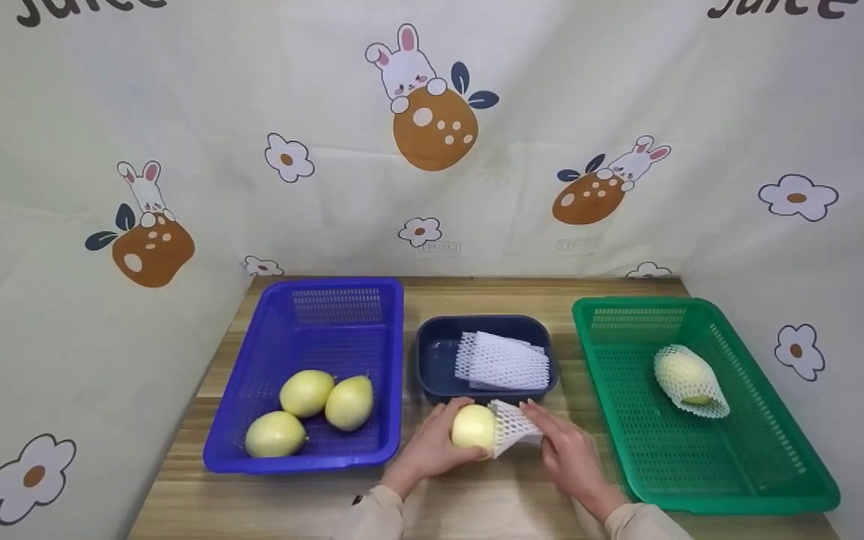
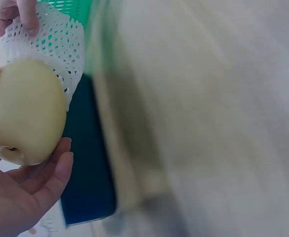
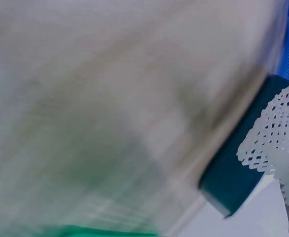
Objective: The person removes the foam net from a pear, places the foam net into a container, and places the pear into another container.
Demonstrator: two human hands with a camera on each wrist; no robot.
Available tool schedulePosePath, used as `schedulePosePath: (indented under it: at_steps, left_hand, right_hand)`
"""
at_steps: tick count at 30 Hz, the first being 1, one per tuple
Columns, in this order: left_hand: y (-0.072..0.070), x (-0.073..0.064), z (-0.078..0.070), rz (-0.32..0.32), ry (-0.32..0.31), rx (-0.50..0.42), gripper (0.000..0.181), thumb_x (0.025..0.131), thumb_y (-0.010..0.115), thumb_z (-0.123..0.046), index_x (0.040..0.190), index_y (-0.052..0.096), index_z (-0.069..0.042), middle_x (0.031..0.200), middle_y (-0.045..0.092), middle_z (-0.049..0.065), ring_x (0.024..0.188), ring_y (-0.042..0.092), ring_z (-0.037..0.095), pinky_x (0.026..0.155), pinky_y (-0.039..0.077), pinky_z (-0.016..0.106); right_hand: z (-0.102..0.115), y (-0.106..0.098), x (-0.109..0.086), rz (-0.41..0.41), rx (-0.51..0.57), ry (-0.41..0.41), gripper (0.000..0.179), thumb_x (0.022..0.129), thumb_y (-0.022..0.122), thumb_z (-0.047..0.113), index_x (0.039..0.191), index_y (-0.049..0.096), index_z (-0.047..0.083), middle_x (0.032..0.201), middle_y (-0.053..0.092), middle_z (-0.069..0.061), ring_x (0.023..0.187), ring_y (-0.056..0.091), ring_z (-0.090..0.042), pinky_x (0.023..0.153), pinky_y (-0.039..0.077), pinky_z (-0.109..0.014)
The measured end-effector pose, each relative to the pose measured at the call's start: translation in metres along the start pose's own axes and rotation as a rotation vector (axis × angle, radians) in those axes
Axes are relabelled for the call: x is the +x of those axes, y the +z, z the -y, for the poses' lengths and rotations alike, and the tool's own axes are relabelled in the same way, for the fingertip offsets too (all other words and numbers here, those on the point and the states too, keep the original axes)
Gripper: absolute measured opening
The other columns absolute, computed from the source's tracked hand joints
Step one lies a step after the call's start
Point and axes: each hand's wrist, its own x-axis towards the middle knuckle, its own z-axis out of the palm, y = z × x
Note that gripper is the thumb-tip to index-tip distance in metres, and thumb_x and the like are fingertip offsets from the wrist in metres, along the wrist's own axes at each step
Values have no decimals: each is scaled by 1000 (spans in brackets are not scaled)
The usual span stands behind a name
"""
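In the head view my left hand (image 1: 432, 448) grips a pale yellow pear (image 1: 471, 429), thumb on the near side and fingers on the far side. A white foam net sleeve (image 1: 513, 430) covers the pear's right end, and its loose part narrows to the right. My right hand (image 1: 571, 456) pinches that far end of the net. In the left wrist view, the bare end of the pear (image 2: 28, 111) with its small dimple faces the camera. The right wrist view catches the foam net (image 3: 275, 133) at its right edge, with most of the right hand out of frame.
A blue basket (image 1: 220, 439) at left holds 3 bare pears (image 1: 307, 393). Just beyond my hands, a dark blue tub (image 1: 436, 322) contains flat foam nets (image 1: 503, 361). The green basket (image 1: 732, 502) at right holds a netted pear (image 1: 687, 379). A printed curtain (image 1: 327, 210) encloses the wooden table.
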Motion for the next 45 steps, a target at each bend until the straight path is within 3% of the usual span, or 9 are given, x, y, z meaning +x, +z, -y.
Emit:
schedulePosePath:
  at_steps: [7,10,17,24,33,38,45]
  left_hand:
    - [-26,-1,-15,-73,31,33,70,62,71,-50,120,46,-21,98,50,2,83,53,21,69,41,38]
    - [-41,1,-20,-110,60,62,71,62,72,-49,121,46,-19,97,50,3,82,54,21,68,43,37]
    - [-85,10,-28,-168,85,124,73,63,72,-48,123,45,-17,97,51,5,81,54,22,67,42,39]
    - [-124,21,-36,-218,26,171,72,63,73,-47,125,44,-22,99,50,4,81,53,21,66,43,38]
    - [-160,34,-33,-275,-35,199,75,63,73,-47,127,43,-21,108,50,7,86,52,25,66,43,42]
    - [-177,39,-25,-245,-67,202,76,66,72,-46,129,41,-17,107,49,12,86,52,28,66,43,45]
    - [-198,47,-8,-208,-172,256,77,67,69,-49,131,37,-18,107,47,14,85,51,29,64,42,45]
  right_hand:
    - [11,-13,26,-73,-1,18,47,68,49,-5,109,64,12,109,61,0,91,59,-19,60,49,-35]
    - [13,-21,41,-100,3,17,48,67,50,-6,110,64,11,108,61,-2,92,59,-20,63,48,-37]
    - [0,-45,80,-187,-37,18,49,67,49,-8,110,63,12,109,60,-2,91,59,-24,53,46,-38]
    - [-13,-67,113,-211,-81,44,55,66,52,-14,113,62,14,111,59,-2,94,58,-24,58,47,-42]
    - [-25,-78,141,-186,-173,58,55,69,55,-13,117,59,13,115,57,-3,95,57,-26,61,47,-43]
    - [-31,-75,151,-178,-173,65,53,70,56,-14,117,59,11,115,57,-6,94,57,-28,66,47,-44]
    - [-39,-68,163,-190,-189,42,48,71,52,-10,114,60,9,112,58,-7,94,58,-27,63,47,-44]
